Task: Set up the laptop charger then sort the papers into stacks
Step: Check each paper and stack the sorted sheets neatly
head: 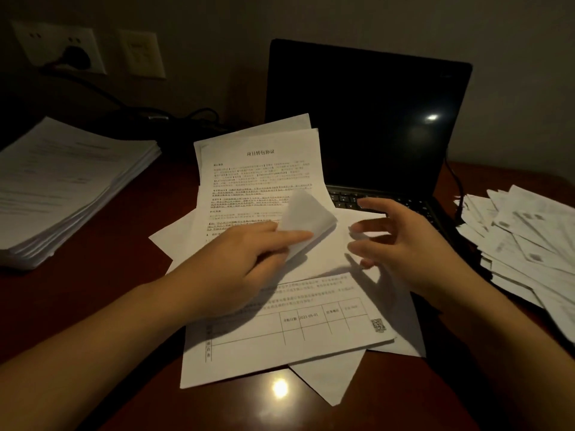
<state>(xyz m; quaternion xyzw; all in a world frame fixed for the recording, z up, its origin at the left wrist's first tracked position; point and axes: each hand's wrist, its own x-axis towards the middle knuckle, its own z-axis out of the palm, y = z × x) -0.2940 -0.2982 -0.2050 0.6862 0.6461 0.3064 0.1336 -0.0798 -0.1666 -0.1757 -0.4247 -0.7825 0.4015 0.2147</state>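
So, we've got the laptop (367,119) open with a dark screen, and the loose papers (280,337) lie fanned right in front of it, some overlapping its keyboard. Our left hand (245,253) pinches the curled-up corner of one sheet (308,216) there. Our right hand (404,247) hovers beside it, fingers spread and slack, holding nothing. A neat stack (62,188) sits left of the laptop and a messy pile of slips (529,244) sits right of it. Back left of the laptop, the charger plug (74,57) is in the wall socket (40,42).

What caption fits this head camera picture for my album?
Sorting papers: left hand pinches a small slip, right hand open, before the dark laptop.
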